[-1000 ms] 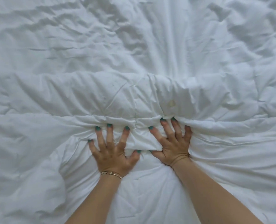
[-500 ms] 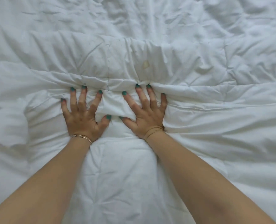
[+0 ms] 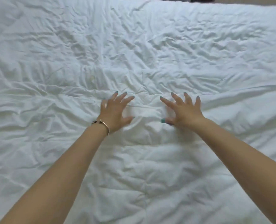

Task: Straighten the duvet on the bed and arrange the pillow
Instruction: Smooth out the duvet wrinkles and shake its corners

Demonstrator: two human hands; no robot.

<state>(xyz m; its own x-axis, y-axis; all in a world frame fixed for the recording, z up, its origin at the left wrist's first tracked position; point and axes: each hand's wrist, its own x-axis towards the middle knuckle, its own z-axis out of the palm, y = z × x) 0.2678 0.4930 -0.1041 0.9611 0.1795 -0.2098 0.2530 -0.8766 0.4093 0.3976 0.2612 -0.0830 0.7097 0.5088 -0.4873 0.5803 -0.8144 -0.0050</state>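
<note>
White duvet [image 3: 150,46] covers almost the whole view, spread flat across the bed and creased all over, with a small yellowish stain [image 3: 92,77] left of centre. Its far edge runs along the top of the view, where a narrow strip of darker surface [image 3: 231,0] shows beyond it. Two bare forearms reach in from the lower corners. Left hand [image 3: 113,111] and right hand [image 3: 183,110] lie palm down near the middle of the duvet, side by side with a gap between them, fingers straight and splayed, gripping nothing. Both are motion-blurred, so contact with the fabric cannot be confirmed. Gold bracelet [image 3: 104,125] circles the left wrist. Nails carry teal polish.
</note>
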